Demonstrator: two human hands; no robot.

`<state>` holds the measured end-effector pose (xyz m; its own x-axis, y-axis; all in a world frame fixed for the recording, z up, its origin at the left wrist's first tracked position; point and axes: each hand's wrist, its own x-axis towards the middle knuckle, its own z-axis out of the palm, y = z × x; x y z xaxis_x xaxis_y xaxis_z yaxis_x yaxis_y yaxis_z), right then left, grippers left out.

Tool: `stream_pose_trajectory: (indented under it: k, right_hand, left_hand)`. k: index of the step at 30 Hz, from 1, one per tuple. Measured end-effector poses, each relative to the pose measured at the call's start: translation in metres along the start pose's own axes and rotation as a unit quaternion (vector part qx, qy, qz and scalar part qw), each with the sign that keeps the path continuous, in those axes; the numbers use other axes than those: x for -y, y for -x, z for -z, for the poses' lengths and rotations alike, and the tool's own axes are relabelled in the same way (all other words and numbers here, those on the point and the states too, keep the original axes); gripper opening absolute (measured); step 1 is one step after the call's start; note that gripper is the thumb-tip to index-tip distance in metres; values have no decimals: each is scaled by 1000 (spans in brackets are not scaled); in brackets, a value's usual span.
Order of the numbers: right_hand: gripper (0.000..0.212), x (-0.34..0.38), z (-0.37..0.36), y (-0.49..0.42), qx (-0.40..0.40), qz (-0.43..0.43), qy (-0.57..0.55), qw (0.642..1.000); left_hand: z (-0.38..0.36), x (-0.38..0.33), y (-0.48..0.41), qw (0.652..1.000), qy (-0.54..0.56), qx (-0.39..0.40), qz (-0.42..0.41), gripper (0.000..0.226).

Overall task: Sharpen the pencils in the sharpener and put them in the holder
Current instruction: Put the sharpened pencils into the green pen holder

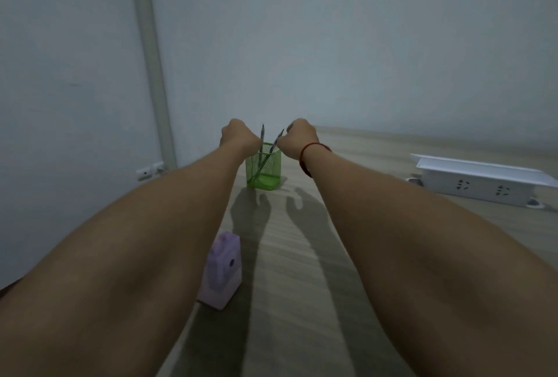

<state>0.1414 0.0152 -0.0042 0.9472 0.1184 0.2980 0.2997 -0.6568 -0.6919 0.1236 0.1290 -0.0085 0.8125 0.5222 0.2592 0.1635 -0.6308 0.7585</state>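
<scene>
Both arms are out long over the pale wood-grain table (347, 225). My left hand (238, 136) and right hand (299, 139) sit high on either side of the green square wire-mesh holder (263, 166), which stands far down the table, close to the wall.

I read this as the drop-in step. To do it well, I want each blunt end resting on the mesh floor before I let go. Then I release one side at a time and lift straight up, so a knuckle doesn't catch a point or drag the holder over (it looks light enough to skid).

Both hands look curled, with their backs toward me. The fingers are hidden behind them, so I cannot tell whether either hand pinches a pencil or only hangs beside it.

Now the pencils themselves. Two slim, pale-barrelled ones stand inside the holder, dark points up. The left pencil (262, 132) is nearly upright at the edge of my left hand. The right pencil (280, 136) leans out toward my right hand. Through the mesh their lower ends seem to cross. The light is too dim for me to judge how keen the points are.

The lilac plastic box sharpener (222, 271) stands close to me beside my left forearm, and its hole looks empty.
</scene>
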Motion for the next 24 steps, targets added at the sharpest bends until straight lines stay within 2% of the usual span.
stream_pose_trajectory:
  k: [3,8,10,11,14,16,18,20,21,23,24]
  right_hand:
    - [27,10,42,36,18,7,30,999]
    - [14,16,107,109,27,10,68,997]
    - [40,10,131,136,26,6,85,996]
    - [44,6,142,151,23,5,94,995]
    - [19,-16,170,187,20,-4,128,992]
    - [31,-35,186,212,18,-26,153,988]
    - [19,-57,201,235,18,-38,167,985]
    - [35,-79,213,253,9,-63,187,980]
    - [35,-91,219,263,9,-74,199,977]
    - [23,-115,228,280,27,-99,233,967]
    - [24,-126,231,286,32,-114,240,964]
  left_hand:
    - [21,-20,37,1000,0,6,-18,18]
    - [39,-50,116,998,-21,23,-53,32]
    - [39,-58,148,996,-43,41,-68,39]
    - [39,-61,163,994,-57,49,-76,42]
    - [34,-71,206,988,-88,62,-106,50]
    - [24,-77,230,984,-101,82,-123,53]
    - [9,-80,253,978,-111,111,-135,55]
    - [-7,-82,275,973,-118,138,-141,56]
    - [-16,-82,286,971,-118,150,-146,55]
    - [-36,-83,303,964,-121,177,-159,53]
    - [-45,-83,311,960,-122,189,-165,51]
